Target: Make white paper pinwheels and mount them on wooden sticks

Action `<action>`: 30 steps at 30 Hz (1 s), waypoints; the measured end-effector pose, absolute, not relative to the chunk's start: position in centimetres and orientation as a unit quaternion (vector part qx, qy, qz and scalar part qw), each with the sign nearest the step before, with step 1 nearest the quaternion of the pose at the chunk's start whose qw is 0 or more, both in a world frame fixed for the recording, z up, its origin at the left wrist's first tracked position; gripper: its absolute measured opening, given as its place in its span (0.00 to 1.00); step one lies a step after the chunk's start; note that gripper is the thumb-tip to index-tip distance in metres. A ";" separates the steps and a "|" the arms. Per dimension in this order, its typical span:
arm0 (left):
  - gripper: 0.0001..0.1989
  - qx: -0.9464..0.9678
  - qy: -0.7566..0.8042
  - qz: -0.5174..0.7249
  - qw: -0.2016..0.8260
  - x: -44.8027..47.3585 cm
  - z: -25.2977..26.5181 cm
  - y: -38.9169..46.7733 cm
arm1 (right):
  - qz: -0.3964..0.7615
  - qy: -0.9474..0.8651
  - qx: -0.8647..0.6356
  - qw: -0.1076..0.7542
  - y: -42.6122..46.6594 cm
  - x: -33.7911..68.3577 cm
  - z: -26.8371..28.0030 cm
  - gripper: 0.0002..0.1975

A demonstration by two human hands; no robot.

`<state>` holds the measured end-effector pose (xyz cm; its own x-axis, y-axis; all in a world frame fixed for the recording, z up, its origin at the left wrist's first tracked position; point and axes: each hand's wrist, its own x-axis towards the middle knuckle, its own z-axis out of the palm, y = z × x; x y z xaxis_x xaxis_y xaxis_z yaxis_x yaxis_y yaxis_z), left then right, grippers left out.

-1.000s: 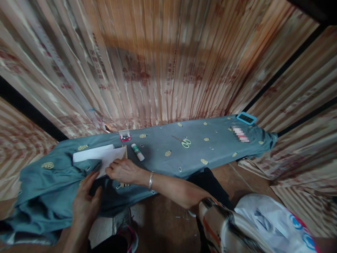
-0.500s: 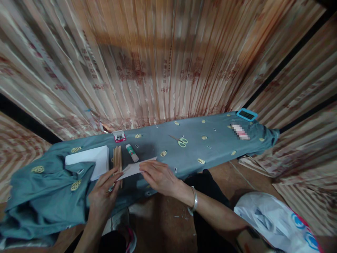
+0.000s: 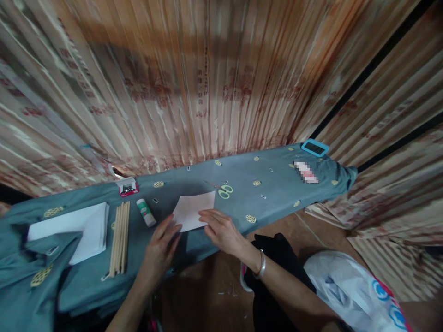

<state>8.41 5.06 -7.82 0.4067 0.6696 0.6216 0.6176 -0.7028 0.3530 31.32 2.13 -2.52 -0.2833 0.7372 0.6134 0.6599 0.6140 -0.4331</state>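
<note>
A small sheet of white paper [image 3: 194, 210] is between my two hands over the cloth-covered table. My left hand [image 3: 163, 243] pinches its lower left edge between thumb and fingers. On the right edge, my right hand [image 3: 219, 229], with a silver bangle at the wrist, has its fingers closed on the paper. Left of the paper lies a glue stick [image 3: 146, 212] with a green and white label. Beyond its upper right corner rest scissors [image 3: 224, 191] with pale green handles. Several thin wooden sticks [image 3: 119, 237] lie in a row farther left.
A stack of white paper [image 3: 93, 230] lies at the left, partly under folded cloth. A small red box [image 3: 128, 187] of metal pieces stands at the back. A blue-framed device [image 3: 314, 147] is at the far right end. A white plastic bag [image 3: 341, 286] sits at lower right.
The paper has turned from nearly edge-on to showing its broad face and moved right, away from the sticks. My left hand has moved right with it. The camera view has shifted.
</note>
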 end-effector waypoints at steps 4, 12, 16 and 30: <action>0.13 0.861 0.374 0.342 0.038 10.0 -9.8 4.4 | 0.093 -0.818 -0.453 0.343 0.5 32.7 -5.2 0.14; 0.12 0.876 0.367 0.304 0.072 10.2 -8.9 2.7 | 0.154 -0.824 -0.462 0.289 -1.8 32.3 -6.1 0.16; 0.12 0.875 0.350 0.320 0.096 9.7 -8.8 2.3 | 0.153 -0.826 -0.457 0.294 -1.8 32.3 -6.1 0.15; 0.12 0.860 0.370 0.326 0.128 9.8 -7.6 1.5 | 0.235 -0.771 -0.509 0.302 0.2 34.4 -5.7 0.09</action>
<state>9.79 1.48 -7.59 0.5135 0.7203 0.4665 0.5535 -0.6934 0.4614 34.38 0.16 -5.72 -0.2985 0.9270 0.2270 0.6433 0.3711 -0.6696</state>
